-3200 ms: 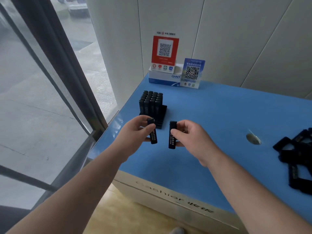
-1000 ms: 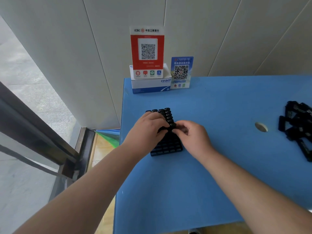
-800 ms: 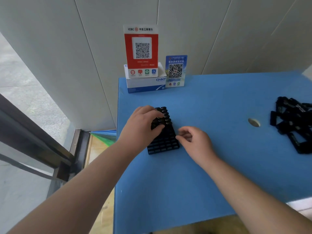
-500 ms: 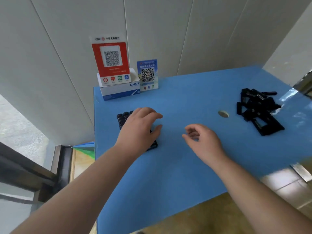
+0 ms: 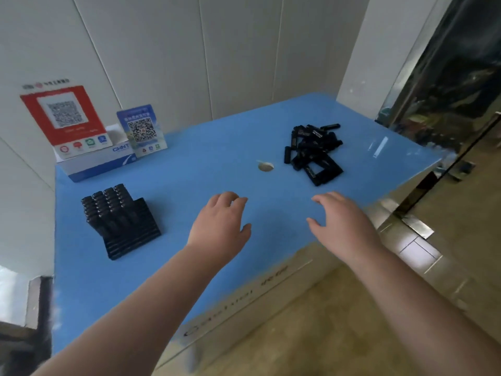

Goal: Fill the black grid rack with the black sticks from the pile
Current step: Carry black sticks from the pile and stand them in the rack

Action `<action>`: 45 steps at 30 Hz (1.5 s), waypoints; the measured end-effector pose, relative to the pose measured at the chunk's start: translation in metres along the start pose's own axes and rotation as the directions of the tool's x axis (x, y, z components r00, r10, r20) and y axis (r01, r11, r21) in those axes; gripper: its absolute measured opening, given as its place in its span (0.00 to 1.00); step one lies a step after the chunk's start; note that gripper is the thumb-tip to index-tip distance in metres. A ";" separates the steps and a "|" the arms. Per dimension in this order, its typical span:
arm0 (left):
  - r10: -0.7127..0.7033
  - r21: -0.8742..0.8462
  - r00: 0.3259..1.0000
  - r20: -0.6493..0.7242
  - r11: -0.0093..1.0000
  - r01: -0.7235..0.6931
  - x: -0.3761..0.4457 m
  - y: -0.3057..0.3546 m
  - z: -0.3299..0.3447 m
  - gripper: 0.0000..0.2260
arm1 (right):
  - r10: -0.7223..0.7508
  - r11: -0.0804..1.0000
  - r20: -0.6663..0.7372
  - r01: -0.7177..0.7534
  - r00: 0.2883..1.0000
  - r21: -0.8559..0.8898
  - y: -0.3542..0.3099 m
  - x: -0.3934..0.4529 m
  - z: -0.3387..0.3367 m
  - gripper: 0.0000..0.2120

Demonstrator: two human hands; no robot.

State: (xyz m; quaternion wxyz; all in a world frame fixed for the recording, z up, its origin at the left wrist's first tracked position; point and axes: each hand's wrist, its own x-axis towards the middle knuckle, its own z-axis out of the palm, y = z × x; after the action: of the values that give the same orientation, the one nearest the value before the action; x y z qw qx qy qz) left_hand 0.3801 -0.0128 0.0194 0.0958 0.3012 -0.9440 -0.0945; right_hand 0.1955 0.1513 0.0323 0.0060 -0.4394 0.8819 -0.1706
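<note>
Head view, looking down across a blue table [image 5: 206, 158]. Two bare forearms reach in from the bottom edge. The left hand [image 5: 221, 226] hovers palm down over the middle of the table, its fingers [image 5: 230, 198] loosely spread and slightly bent, holding nothing. The right hand [image 5: 343, 222] hovers beside it toward 3 o'clock, near the table's front edge, fingers [image 5: 322, 198] relaxed and apart, also empty. Whether either hand touches the surface cannot be told.

The black grid rack [image 5: 130, 229] stands at 9 o'clock from the left hand, well apart from it. Black sticks [image 5: 104, 204] stand upright in its far rows; the near rows are open. The pile of loose black sticks [image 5: 311, 150] lies at 1 o'clock from the hands, well beyond the fingertips. A small round hole [image 5: 265, 166] in the table sits just beside the pile, at its 9 o'clock.

At 10 o'clock, against the white panelled wall [image 5: 189, 58], a white and blue box [image 5: 95, 166] carries a red QR sign [image 5: 66, 120], with a blue QR sign [image 5: 142, 131] leaning in front. A glossy tiled floor [image 5: 447, 240] and a dark reflective panel [image 5: 447, 77] fill the 3 o'clock side.
</note>
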 end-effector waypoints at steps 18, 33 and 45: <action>0.022 -0.008 0.999 0.049 1.000 -0.022 0.052 0.162 0.058 0.25 | 0.076 0.997 -0.043 -0.075 0.996 0.021 0.151 -0.020 -0.043 0.16; 0.012 -0.079 0.999 0.052 0.997 -0.008 0.199 0.166 0.103 0.21 | 0.031 0.999 0.036 -0.030 0.999 -0.040 0.202 0.104 -0.026 0.19; -0.043 -0.020 0.992 0.120 0.999 0.045 0.258 0.164 0.124 0.14 | -0.010 0.999 0.089 0.007 0.996 0.040 0.213 0.160 -0.006 0.17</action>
State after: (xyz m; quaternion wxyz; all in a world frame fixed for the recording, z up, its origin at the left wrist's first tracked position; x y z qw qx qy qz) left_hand 0.0534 -0.0176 -0.0296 0.0403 0.3146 -0.9400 -0.1253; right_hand -0.0686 0.1469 -0.0047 0.0532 -0.4501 0.8754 -0.1683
